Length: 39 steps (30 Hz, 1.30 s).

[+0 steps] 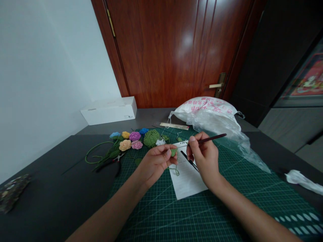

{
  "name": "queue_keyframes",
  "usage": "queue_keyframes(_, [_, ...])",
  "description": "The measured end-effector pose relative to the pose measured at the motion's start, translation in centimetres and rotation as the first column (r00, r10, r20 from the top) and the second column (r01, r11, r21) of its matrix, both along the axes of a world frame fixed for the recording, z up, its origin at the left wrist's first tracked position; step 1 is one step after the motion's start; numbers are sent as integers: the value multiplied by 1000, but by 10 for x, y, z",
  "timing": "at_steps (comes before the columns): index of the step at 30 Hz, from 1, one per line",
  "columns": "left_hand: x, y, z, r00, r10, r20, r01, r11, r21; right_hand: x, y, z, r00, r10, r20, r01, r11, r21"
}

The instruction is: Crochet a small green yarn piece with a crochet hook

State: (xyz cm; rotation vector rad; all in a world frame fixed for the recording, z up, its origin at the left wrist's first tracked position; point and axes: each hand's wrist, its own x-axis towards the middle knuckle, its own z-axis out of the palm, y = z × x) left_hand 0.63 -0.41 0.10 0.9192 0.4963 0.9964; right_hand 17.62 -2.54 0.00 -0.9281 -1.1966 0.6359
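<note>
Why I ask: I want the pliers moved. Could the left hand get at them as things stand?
Probably yes: the pliers lie just beside the left hand, unblocked, though it holds a green crocheted piece.

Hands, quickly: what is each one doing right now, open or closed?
Left hand: closed, pinching a small green crocheted piece.
Right hand: closed, holding a slim dark crochet hook.

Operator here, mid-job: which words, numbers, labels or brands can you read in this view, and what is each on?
White plastic bag: pink printed characters, too blurred to read.
Sheet of paper: printed lines, too small to read.
Ruler: markings too small to read.
White box: small label near its right end, too small to read.
Nothing here can be quoted.
</note>
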Motion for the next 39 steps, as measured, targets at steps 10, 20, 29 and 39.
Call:
queue_keyframes(10, [0, -1, 1, 999, -2, -37, 3, 999, 38, -3, 10, 3, 919, 203, -337, -247, 964, -94])
queue_keyframes(20, [1, -3, 2, 998, 27, -61, -20, 994, 110, -2, 13, 4, 893, 257, -370, -318, 941, -115])
queue_keyframes(29, [1, -5, 4, 991, 97, -91, -79, 979, 190, -1, 2, 6, 979, 92, -184, -75, 992, 98])
queue_keyframes(39, [3, -5, 5, 974, 184, -130, -144, 952, 268, 2, -7, -11, 987, -85, 138, 48, 967, 252])
